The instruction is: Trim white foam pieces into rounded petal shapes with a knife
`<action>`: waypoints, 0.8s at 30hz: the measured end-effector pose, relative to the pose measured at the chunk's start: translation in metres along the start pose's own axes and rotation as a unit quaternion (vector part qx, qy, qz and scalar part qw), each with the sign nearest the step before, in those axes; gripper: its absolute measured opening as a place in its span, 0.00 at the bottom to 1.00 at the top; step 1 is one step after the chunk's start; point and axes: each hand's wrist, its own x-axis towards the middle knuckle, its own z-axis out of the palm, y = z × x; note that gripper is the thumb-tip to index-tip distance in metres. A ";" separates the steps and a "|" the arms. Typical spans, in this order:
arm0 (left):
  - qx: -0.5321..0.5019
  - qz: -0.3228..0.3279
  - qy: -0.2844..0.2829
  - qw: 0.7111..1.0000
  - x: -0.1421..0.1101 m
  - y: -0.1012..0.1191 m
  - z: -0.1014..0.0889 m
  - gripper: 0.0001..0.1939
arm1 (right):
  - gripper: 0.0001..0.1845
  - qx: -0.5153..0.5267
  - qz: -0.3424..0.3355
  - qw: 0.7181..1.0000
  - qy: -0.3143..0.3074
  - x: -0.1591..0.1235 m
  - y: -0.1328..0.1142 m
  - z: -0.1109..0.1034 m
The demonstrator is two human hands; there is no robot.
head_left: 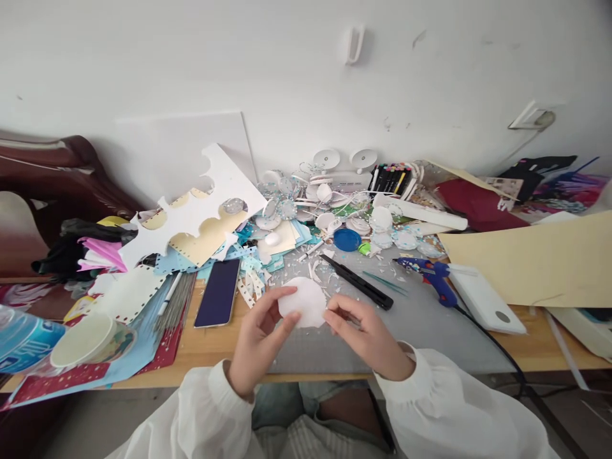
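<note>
A white foam disc (306,299) is held above the grey mat (421,331) between both hands. My left hand (258,335) pinches its left edge with thumb and fingers. Pinching the disc's right edge is my right hand (368,335), fingers curled. White sleeves cover both wrists. Just beyond the disc lie white scraps and a black utility knife (356,282).
A dark phone (218,292) lies left of the hands. A blue glue gun (433,275) with its cord sits right, beside a white box (485,299). White cut-out board (191,213), paper scraps, blue lid (347,240), markers and small discs crowd the back. A paper cup (83,339) stands at left.
</note>
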 end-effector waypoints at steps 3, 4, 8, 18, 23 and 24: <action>-0.049 -0.033 0.009 0.998 -0.011 0.012 0.002 0.15 | 0.16 0.066 0.020 0.997 -0.031 -0.011 -0.010 -0.005; -0.059 -0.037 0.009 0.998 -0.014 0.017 0.002 0.14 | 0.16 0.083 0.024 0.995 -0.040 -0.015 -0.013 -0.007; -0.094 -0.036 -0.007 0.995 -0.030 0.035 0.005 0.14 | 0.17 0.119 0.040 0.990 -0.065 -0.030 -0.024 -0.015; -0.058 -0.009 -0.013 0.998 -0.055 0.076 0.004 0.17 | 0.17 0.122 0.032 0.987 -0.101 -0.046 -0.063 -0.036; -0.057 -0.008 -0.003 0.998 -0.057 0.074 -0.001 0.17 | 0.17 0.141 0.028 0.983 -0.114 -0.043 -0.060 -0.036; -0.052 -0.012 0.010 0.999 -0.057 0.071 -0.003 0.17 | 0.17 0.159 0.029 0.981 -0.104 -0.042 -0.055 -0.037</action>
